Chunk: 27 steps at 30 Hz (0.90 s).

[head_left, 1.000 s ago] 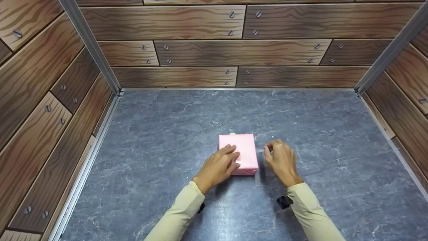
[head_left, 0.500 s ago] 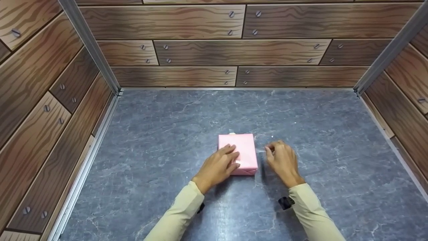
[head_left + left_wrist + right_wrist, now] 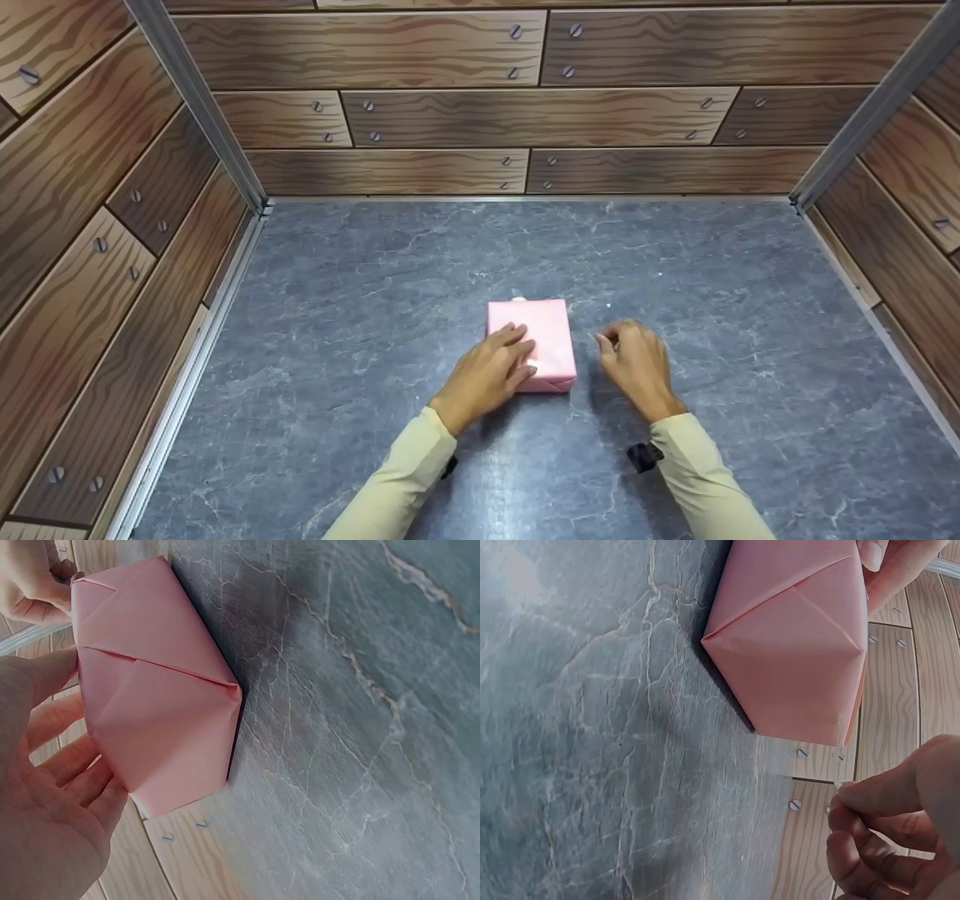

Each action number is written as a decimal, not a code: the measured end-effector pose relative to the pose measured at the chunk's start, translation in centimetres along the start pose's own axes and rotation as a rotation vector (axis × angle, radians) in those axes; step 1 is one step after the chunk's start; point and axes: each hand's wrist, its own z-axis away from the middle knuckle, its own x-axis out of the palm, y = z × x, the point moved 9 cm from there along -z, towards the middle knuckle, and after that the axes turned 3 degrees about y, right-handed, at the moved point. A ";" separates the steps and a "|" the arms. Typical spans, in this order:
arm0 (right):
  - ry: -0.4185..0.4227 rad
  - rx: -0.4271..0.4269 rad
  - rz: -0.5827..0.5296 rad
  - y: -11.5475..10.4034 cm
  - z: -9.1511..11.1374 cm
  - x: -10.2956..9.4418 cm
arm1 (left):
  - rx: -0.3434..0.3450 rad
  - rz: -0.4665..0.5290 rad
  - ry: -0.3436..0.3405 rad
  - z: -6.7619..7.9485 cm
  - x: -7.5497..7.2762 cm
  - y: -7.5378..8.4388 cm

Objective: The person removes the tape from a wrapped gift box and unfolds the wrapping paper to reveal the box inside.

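A box wrapped in pink paper (image 3: 551, 337) lies on the grey marbled table, its folded end flaps facing the person. My left hand (image 3: 480, 375) rests on its top, fingers spread over the left half; the left wrist view shows those fingers (image 3: 67, 761) along the upper edge. To the right of the box, apart from it, is my right hand (image 3: 637, 367), thumb and forefinger pinched together. A tiny pale, clear bit that looks like tape (image 3: 838, 784) pokes out between these fingertips; the rest of it is hidden.
Something small and whitish (image 3: 519, 299) peeks out behind the box's far edge. Tiny white specks (image 3: 608, 305) dot the table (image 3: 360, 300). Wood-patterned walls (image 3: 435, 120) with metal corner rails (image 3: 202, 105) enclose the back and both sides.
My right hand has drawn slightly away from the box, toward the right and the person, still pinching. The left hand stays in place on the box.
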 end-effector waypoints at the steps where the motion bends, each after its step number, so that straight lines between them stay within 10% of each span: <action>1: -0.001 0.001 0.005 0.1 0.0 0.0 | 0.003 -0.002 0.004 0.0 0.0 0.0; 27: -0.016 -0.036 -0.008 -0.9 0.3 -0.5 | 0.021 -0.078 0.000 0.3 0.2 0.4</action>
